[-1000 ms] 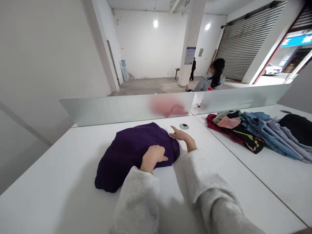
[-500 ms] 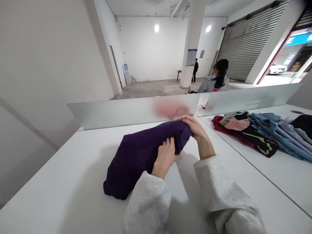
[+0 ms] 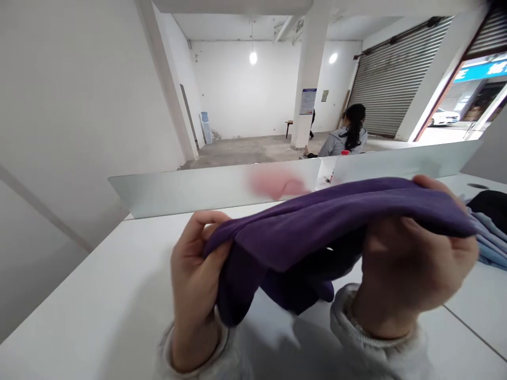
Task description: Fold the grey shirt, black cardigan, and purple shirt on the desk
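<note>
A dark purple garment [image 3: 309,227] is stretched between my two hands above the white table [image 3: 130,295]. What kind of garment it is I cannot tell. My left hand [image 3: 198,269] pinches its left end between thumb and fingers. At the other end my right hand [image 3: 415,264] is closed on the cloth, with part of the fingers hidden under and behind the fabric. The lower folds of the garment hang down between the hands, dark in the shade.
Other clothes [image 3: 493,227] lie in a pile at the right, partly behind my right hand. A frosted glass divider [image 3: 190,187] runs along the table's far edge. Beyond it sits a person in a grey top [image 3: 343,140]. A red-capped item [image 3: 344,152] shows over the divider.
The garment has been lifted off the table and stretched out sideways. My left hand has moved left to its end, my right hand further right, now partly covering the clothes pile.
</note>
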`<state>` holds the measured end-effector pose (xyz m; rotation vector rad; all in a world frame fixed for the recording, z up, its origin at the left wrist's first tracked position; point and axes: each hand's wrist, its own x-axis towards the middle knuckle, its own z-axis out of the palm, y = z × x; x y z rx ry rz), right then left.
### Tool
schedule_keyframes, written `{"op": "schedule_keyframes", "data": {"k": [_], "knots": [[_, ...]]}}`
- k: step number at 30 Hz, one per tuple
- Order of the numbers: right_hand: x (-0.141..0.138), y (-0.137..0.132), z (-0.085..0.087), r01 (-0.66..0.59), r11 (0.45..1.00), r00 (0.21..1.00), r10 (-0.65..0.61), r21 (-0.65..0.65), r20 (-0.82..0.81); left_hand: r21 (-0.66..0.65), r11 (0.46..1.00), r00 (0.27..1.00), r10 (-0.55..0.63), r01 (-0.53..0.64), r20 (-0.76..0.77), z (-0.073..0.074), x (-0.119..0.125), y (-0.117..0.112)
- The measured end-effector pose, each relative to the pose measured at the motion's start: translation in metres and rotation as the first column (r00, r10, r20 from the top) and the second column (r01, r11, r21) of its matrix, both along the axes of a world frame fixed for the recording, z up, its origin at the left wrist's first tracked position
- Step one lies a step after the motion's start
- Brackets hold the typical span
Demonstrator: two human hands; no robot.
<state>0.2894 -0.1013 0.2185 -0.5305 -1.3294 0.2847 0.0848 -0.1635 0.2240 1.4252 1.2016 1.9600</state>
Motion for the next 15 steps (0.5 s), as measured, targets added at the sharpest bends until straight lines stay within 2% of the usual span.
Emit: {"op": "schedule_keyframes", "data": {"k": [2, 4, 6, 7, 8, 9, 11, 12, 13, 15], "knots": [[-0.009, 0.001, 0.0, 0.085, 0.995, 0.994, -0.081, 0.059, -0.079, -0.034, 0.999, 0.998, 0.033, -0.035, -0.058, 0.003, -0.008, -0.007], [-0.016, 0.016, 0.0, 0.092, 0.993, 0.992, -0.086, 0.067, -0.091, -0.071, 0.974, 0.957, 0.198, -0.217, -0.212, 0.0, -0.017, 0.003], [-0.02, 0.034, 0.0, 0.054, 0.998, 0.998, -0.053, 0.026, -0.037, -0.076, 0.905, 0.837, 0.353, -0.42, -0.419, -0.007, -0.026, 0.021], [-0.021, 0.043, 0.0, 0.045, 0.999, 0.999, -0.045, 0.009, -0.015, -0.074, 0.877, 0.768, 0.371, -0.474, -0.522, -0.012, -0.031, 0.03], [-0.022, 0.049, -0.001, 0.048, 0.999, 0.999, -0.048, -0.002, -0.001, -0.084, 0.87, 0.709, 0.337, -0.486, -0.62, -0.017, -0.035, 0.039], [-0.022, 0.054, -0.002, 0.06, 0.998, 0.998, -0.06, -0.005, 0.01, -0.12, 0.878, 0.662, 0.253, -0.463, -0.706, -0.023, -0.039, 0.045], [-0.021, 0.06, -0.004, 0.099, 0.995, 0.994, -0.098, -0.007, 0.043, -0.282, 0.885, 0.575, -0.019, -0.372, -0.818, -0.035, -0.047, 0.053], [-0.021, 0.062, -0.004, 0.119, 0.993, 0.99, -0.118, -0.008, 0.076, -0.395, 0.852, 0.528, -0.173, -0.344, -0.831, -0.041, -0.049, 0.055], [-0.02, 0.063, -0.005, 0.139, 0.99, 0.984, -0.137, -0.008, 0.117, -0.496, 0.797, 0.482, -0.303, -0.344, -0.822, -0.047, -0.052, 0.056], [-0.018, 0.066, -0.004, 0.187, 0.982, 0.965, -0.183, -0.002, 0.187, -0.595, 0.702, 0.424, -0.437, -0.392, -0.794, -0.054, -0.055, 0.058]]}}
